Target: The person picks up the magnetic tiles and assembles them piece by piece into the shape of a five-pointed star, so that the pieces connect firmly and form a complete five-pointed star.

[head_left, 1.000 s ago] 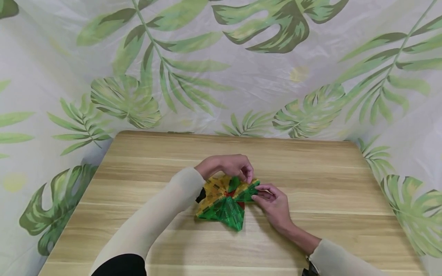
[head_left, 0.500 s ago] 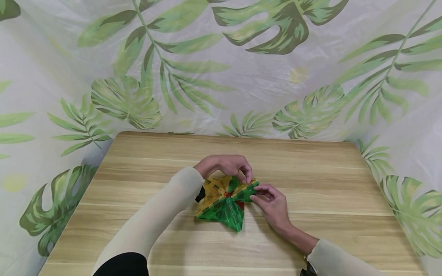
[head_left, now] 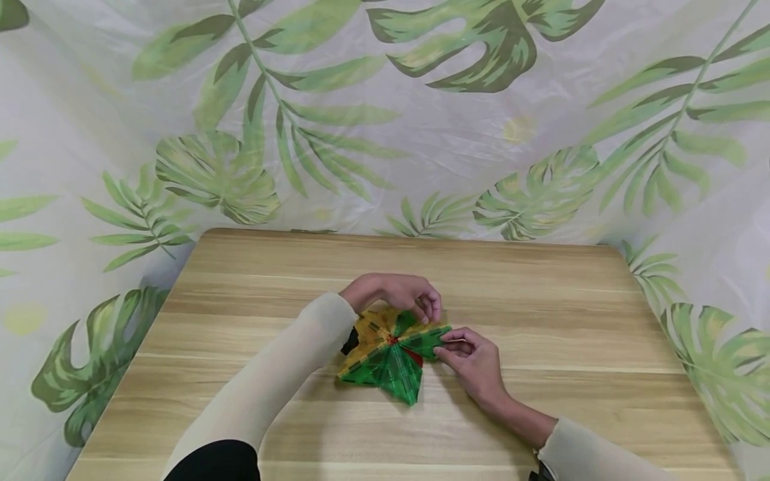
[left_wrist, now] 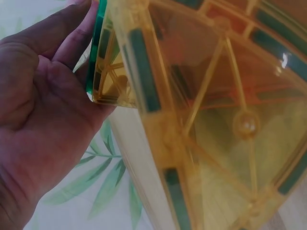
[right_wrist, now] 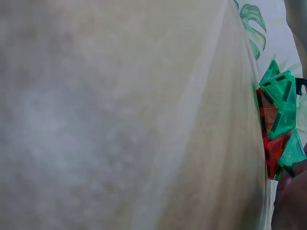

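Note:
A star-like build of translucent magnetic tiles (head_left: 377, 364), green, yellow and red, rests on the wooden table with its points spread outward. From the far side my left hand (head_left: 409, 294) reaches over it, fingertips pinching a yellow tile near the right-hand point. My right hand (head_left: 478, 367) pinches the green tile (head_left: 428, 341) of that same point between thumb and fingers. In the left wrist view a yellow tile (left_wrist: 216, 158) fills the foreground, with the left palm (left_wrist: 57, 110) beside it. Red tiles (right_wrist: 274, 148) show under the green ones in the right wrist view.
The wooden table (head_left: 541, 294) extends around the build on all sides. Behind it hangs a leaf-printed cloth (head_left: 337, 133), which also closes in the left and right sides. A black strap (head_left: 349, 341) sits at the left wrist, close to the yellow tiles.
The right-hand point of the build has dipped slightly toward the near side, and the build has turned a little. Both hands keep their places on it, shifting only slightly.

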### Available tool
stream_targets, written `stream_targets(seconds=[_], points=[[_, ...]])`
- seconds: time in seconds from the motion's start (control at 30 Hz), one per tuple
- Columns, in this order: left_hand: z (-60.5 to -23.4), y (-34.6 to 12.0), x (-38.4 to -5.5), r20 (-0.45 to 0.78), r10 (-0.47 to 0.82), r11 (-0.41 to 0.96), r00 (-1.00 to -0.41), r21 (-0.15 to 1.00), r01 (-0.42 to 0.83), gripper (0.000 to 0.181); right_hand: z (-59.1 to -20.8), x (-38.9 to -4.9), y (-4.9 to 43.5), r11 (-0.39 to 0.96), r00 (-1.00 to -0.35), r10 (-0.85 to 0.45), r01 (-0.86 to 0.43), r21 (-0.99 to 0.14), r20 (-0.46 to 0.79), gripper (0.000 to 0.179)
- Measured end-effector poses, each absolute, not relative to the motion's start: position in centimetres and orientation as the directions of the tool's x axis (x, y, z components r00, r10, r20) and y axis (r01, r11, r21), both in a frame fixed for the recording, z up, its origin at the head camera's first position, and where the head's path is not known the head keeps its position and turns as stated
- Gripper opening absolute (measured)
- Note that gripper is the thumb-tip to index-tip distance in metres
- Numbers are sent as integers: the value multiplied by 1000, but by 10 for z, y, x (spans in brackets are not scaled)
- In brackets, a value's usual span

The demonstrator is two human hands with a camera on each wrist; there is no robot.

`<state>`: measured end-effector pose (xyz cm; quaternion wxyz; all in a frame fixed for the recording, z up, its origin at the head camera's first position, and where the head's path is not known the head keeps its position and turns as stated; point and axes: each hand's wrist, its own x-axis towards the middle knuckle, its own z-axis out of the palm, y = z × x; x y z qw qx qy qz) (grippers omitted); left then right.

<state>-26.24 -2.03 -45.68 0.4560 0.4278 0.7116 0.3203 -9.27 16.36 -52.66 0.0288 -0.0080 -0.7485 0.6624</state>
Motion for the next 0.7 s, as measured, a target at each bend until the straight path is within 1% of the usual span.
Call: stream_targets(seconds=[0.17,0.53,0.63,0.7], points=[[-460,-20,-261,-389,900,433,-197,848,305,18,-527,-90,162,133,-999,42,-10,-991,15,19],[-463,-21,-258,-392,896,438,-210,859,265,22,-529,-83,159,191,-1000,2,-18,-981,19,18],[-462,-22,-257,-372,904,422,-212,857,295,22,-527,-82,160,191,-1000,-4,-9,-982,9,19],[-462,-24,-256,-343,911,404,-227,852,333,24,-526,-81,163,187,-1000,-5,-4,-982,3,21]])
